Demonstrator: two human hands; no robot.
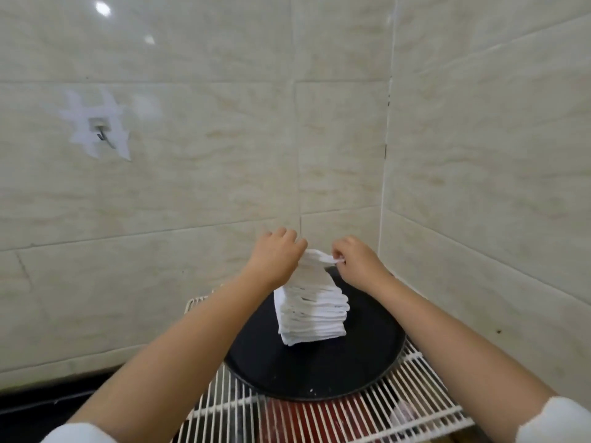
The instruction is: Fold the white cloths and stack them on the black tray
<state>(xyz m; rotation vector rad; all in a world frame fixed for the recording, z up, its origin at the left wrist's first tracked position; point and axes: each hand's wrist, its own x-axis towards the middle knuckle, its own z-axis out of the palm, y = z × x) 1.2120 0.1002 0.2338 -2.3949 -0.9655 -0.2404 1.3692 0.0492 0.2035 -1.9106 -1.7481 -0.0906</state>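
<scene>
**One tall stack, two hands at its top**

Two hands work the top of a single stack of folded white cloths (311,311), which stands a little below the middle of the frame on one round black tray (307,375). The tray rests on a white wire rack (425,388) at lower centre. The left hand (276,255) has its fingers curled onto the left edge of the top cloth (316,255); the right hand (355,259) pinches that cloth's right corner between thumb and fingertips.

The step in hand looks like setting the top cloth down square. The stack narrows and leans slightly toward its top, so it would be wise to lower both edges together and level — an uneven tug at one corner could tip the upper layers. Lining the cloth up with the layers beneath, then pressing it flat before letting go, should keep the column from skewing further.

Counted: two hands, one tray, one rack, one stack. The layers run well past a dozen — too fine and blurred to number exactly. One metal hook (102,134) is fixed to the tiled wall at upper left.
</scene>
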